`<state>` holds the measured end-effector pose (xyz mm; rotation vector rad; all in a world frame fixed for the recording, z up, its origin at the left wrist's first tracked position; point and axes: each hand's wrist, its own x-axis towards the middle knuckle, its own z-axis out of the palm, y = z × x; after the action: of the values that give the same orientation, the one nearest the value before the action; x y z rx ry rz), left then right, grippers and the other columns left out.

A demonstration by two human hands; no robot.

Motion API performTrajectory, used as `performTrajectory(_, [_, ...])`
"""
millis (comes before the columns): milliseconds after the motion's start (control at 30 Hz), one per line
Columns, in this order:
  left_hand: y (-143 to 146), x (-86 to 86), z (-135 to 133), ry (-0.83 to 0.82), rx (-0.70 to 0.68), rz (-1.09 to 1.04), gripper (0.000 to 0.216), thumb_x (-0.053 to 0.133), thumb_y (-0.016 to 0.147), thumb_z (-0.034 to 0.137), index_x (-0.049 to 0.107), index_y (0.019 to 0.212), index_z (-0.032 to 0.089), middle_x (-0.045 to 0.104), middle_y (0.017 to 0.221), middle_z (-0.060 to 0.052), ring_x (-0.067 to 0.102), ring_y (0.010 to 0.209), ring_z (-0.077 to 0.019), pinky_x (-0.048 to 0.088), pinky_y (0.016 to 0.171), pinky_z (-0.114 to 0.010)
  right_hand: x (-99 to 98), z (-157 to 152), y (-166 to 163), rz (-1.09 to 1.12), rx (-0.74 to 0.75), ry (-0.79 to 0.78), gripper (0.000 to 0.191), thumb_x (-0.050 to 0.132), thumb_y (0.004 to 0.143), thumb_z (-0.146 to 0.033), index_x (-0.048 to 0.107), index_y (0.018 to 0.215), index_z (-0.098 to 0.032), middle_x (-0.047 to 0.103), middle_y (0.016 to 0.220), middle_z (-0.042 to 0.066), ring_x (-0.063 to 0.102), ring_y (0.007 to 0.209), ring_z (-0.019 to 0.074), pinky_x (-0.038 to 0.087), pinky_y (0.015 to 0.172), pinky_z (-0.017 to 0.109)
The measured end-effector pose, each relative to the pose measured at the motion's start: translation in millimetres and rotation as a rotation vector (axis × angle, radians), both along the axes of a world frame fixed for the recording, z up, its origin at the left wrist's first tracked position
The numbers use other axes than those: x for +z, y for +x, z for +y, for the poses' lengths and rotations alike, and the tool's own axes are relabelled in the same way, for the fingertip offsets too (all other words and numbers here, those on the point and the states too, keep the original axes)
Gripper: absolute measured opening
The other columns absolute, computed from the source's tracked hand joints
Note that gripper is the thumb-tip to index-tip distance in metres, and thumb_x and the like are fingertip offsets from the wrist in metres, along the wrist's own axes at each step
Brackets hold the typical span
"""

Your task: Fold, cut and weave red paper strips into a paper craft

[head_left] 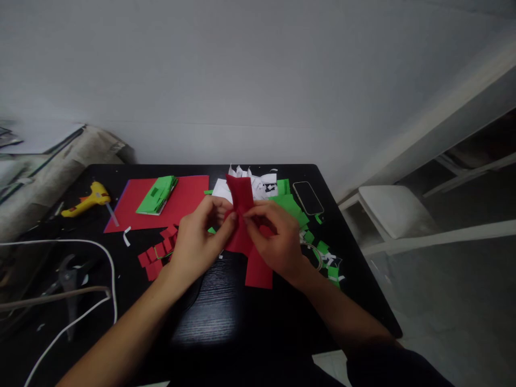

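Note:
Above the middle of the black table, both hands grip a piece of red paper, which is bent and pinched at its centre. My left hand pinches its left side between thumb and fingers. On the other side my right hand pinches the middle near the left thumb. One red flap rises over the fingertips, and a red strip hangs below my right hand; whether it joins the same piece I cannot tell. Behind the hands lie crumpled white paper scraps. Small red paper squares rest left of my left hand.
A yellow glue gun lies at the left, beside red sheets bearing folded green paper. Green paper and a phone are at the right. A white cable and pliers-like tool occupy the left front.

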<state>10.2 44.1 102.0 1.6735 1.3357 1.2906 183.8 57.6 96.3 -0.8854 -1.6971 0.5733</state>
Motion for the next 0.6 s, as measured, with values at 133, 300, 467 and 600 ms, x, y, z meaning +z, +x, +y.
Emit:
performTrajectory(133, [1.0,-2.1,0.2,0.024,0.031,0.015,0.014,0.069,0.094,0.03,0.06,0.1,0.021,0.07,0.09,-0.001,0.068,0.076,-0.0133,0.055,0.07,-0.026,-4.2,-1.7,-4.3,0.239,0.063,-0.235,0.023,0.074,0.088,-0.021,0.056,0.1,-0.027,0.075,0.106,0.003,0.077,0.09,0.0182,0.065,0.079,0.033])
performTrajectory(300, [0.3,-5.6,-2.2,0.02,0.088,0.166,0.019,0.069,0.094,0.034,0.063,0.108,0.022,0.073,0.092,-0.003,0.072,0.08,-0.017,0.055,0.067,-0.027,-5.9,2.8,-5.4,0.387,0.156,-0.47,0.036,0.082,0.083,-0.031,0.058,0.11,-0.026,0.077,0.099,0.003,0.078,0.093,0.0196,0.065,0.083,0.033])
performTrajectory(467, [1.8,-1.9,-4.9,0.051,0.097,0.239,0.019,0.068,0.093,0.029,0.061,0.11,0.022,0.074,0.097,-0.003,0.072,0.079,-0.0157,0.052,0.061,-0.024,-6.5,6.1,-3.4,0.414,0.161,-0.508,0.025,0.081,0.083,-0.027,0.067,0.103,-0.024,0.078,0.099,0.002,0.077,0.096,0.0183,0.063,0.087,0.032])
performTrajectory(600, [3.7,3.0,-6.3,0.054,0.079,0.225,0.019,0.068,0.092,0.026,0.061,0.109,0.021,0.073,0.094,-0.002,0.071,0.079,-0.0152,0.052,0.063,-0.024,-6.6,6.9,-2.2,0.419,0.164,-0.511,0.019,0.08,0.081,-0.021,0.071,0.098,-0.023,0.079,0.096,0.002,0.078,0.093,0.0179,0.064,0.087,0.033])
